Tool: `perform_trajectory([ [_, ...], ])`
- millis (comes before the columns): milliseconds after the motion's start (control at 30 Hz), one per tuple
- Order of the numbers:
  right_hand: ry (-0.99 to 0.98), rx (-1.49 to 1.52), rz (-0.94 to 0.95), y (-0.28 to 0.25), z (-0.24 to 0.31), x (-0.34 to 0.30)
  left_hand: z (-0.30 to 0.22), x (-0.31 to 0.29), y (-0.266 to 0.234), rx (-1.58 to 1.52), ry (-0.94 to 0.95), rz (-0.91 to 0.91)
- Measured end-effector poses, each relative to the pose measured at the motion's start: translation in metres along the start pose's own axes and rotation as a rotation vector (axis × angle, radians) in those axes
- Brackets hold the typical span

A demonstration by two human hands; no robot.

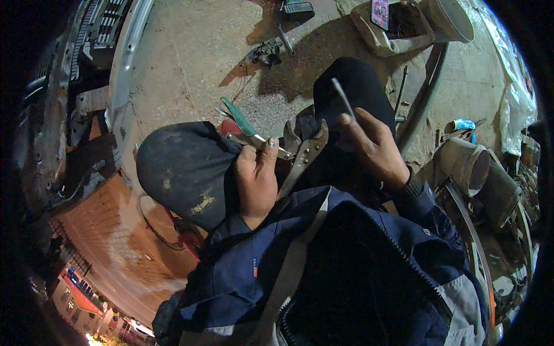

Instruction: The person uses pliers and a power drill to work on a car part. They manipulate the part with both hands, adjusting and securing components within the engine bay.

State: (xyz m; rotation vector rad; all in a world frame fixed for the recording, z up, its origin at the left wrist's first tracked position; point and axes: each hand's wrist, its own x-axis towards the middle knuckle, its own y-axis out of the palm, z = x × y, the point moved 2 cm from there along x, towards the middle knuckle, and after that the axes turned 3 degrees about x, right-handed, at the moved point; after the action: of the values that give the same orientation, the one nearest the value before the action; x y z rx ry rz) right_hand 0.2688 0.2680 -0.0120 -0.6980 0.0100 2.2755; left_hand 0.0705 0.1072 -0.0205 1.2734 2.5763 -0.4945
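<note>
My left hand [255,180] grips a pair of metal locking pliers [304,151] by the handle, with the jaws up between my knees. My right hand [376,149] pinches a thin metal rod [343,99] that sticks up and away from the fingers, close to the right of the pliers' jaws. A second pair of pliers with green handles [241,120] lies just beyond my left hand, over my left knee [184,167]. My dark trousers and blue jacket fill the lower middle of the view.
Concrete ground lies ahead with a small metal part [264,53] and a tool [284,39] on it. A pale plastic container [398,26] stands at the top right. Metal pipes [464,164] and scrap crowd the right. A vehicle bumper [124,63] curves along the left.
</note>
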Motion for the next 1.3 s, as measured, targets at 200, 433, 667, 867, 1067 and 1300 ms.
perform_trajectory([
  [200,0.068,0.269,0.372,0.029,-0.001,0.013,-0.006,-0.005,0.003,-0.170,-0.022,0.123],
  [433,0.052,0.314,0.421,0.026,-0.005,0.012,-0.001,-0.005,-0.002,-0.223,-0.125,0.233],
  [667,0.072,0.302,0.419,0.030,-0.009,0.005,0.007,-0.008,-0.004,-0.263,-0.167,0.315],
  [867,0.061,0.224,0.390,0.034,-0.012,0.005,0.020,-0.010,-0.006,-0.200,-0.092,0.236],
  [1067,0.041,0.307,0.343,0.031,-0.006,0.004,0.013,-0.008,-0.007,-0.366,-0.155,0.228],
  [1300,-0.018,0.331,0.346,0.030,-0.005,0.007,0.014,-0.003,-0.003,-0.335,-0.140,0.313],
])
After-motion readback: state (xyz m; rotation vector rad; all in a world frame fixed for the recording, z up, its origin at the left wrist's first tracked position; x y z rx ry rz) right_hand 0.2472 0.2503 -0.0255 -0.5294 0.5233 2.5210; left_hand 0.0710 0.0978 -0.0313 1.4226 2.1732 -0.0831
